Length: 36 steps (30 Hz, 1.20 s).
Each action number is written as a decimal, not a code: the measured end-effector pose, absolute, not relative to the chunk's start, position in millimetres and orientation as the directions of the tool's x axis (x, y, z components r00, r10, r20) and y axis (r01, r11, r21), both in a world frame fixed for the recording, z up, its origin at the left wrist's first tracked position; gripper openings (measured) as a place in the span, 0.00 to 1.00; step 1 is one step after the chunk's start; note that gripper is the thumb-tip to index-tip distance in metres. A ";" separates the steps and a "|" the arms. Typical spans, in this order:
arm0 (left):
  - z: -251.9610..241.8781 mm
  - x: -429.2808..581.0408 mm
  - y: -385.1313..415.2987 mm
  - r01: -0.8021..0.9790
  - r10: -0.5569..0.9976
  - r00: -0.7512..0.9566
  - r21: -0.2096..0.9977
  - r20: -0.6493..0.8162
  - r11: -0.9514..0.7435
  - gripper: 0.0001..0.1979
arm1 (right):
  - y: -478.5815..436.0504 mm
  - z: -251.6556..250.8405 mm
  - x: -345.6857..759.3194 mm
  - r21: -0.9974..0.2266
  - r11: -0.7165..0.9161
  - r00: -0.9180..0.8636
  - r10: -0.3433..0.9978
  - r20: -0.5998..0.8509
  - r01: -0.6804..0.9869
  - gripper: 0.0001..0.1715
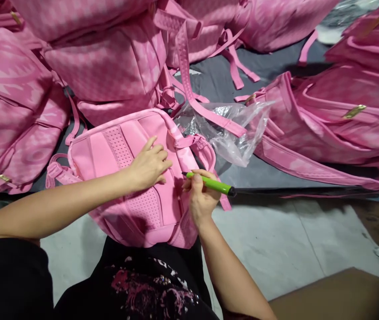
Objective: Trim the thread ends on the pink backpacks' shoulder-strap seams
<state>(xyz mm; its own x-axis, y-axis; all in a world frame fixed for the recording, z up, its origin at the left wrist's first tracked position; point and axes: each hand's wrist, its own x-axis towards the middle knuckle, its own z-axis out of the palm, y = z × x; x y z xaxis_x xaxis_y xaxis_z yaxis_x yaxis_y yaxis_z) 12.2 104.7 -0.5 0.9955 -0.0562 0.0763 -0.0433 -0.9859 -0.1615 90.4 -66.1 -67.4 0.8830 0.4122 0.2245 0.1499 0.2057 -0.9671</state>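
A pink backpack (pixel 116 151) lies on my lap with its padded back panel facing up. My left hand (pixel 149 164) rests on the panel with curled fingers pressed to the fabric near a seam. My right hand (pixel 200 198) is closed round a green pen-like tool (pixel 211 183) with a dark end, its tip touching the backpack beside a shoulder strap (pixel 192 153). The tool's working tip is partly hidden by my fingers.
Several more pink backpacks (pixel 109 66) are piled on a dark sheet (pixel 263 66) behind and to both sides. A crumpled clear plastic bag (pixel 232 129) lies just right of the backpack. Grey floor (pixel 276 240) and a brown cardboard sheet (pixel 336 293) are at lower right.
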 end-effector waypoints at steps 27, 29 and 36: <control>-27.1 2.2 100.7 -0.082 -0.089 0.984 -0.055 0.155 -0.995 0.17 | -51.3 -74.5 95.1 -0.880 -0.146 0.802 0.499 0.329 0.452 0.14; -26.3 2.4 100.6 -0.074 -0.080 0.989 -0.049 0.128 -0.996 0.16 | -51.5 -72.5 95.9 -0.900 -0.127 0.798 0.525 0.296 0.417 0.14; -31.7 1.9 101.2 -0.105 -0.146 0.960 -0.176 0.239 -0.979 0.14 | -51.9 -74.1 98.4 -0.898 -0.125 0.788 0.540 0.294 0.421 0.14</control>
<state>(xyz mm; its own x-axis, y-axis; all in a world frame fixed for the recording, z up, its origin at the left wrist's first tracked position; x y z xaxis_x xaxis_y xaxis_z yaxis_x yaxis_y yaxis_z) 1.9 101.2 -31.7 0.9602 -0.1456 0.2385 -0.1047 -0.9788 -0.1758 98.4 -51.9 -74.1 0.7883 0.5405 0.2941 0.4211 -0.1254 -0.8983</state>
